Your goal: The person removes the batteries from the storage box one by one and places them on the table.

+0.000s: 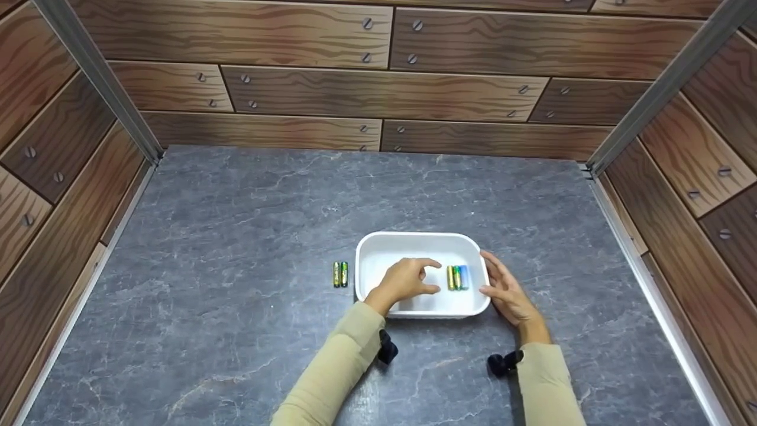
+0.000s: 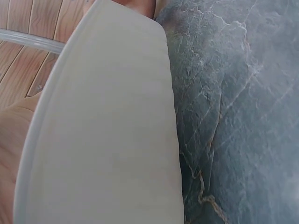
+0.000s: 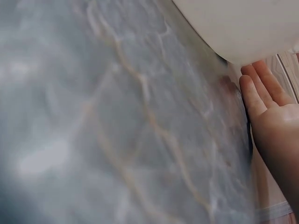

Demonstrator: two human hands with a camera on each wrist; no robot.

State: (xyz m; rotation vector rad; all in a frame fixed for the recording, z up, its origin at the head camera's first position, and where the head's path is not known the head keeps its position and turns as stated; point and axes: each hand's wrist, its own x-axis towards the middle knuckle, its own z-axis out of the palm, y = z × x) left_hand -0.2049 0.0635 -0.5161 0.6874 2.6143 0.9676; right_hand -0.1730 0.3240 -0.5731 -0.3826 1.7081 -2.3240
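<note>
A white plastic tub stands on the table in the head view. Over its inside is my left hand, thumb and fingers spread apart with nothing between them. To the right of those fingertips, two green-and-gold batteries lie side by side in the tub, with a pale blue piece against them. My right hand holds the tub's right end, thumb at the rim and fingers along the outside. The left wrist view is mostly filled by the tub's outer wall.
Another pair of green-and-gold batteries lies on the grey marbled table, just left of the tub. Wood-patterned walls enclose the table at the back and both sides. Black wrist cameras sit by both cuffs.
</note>
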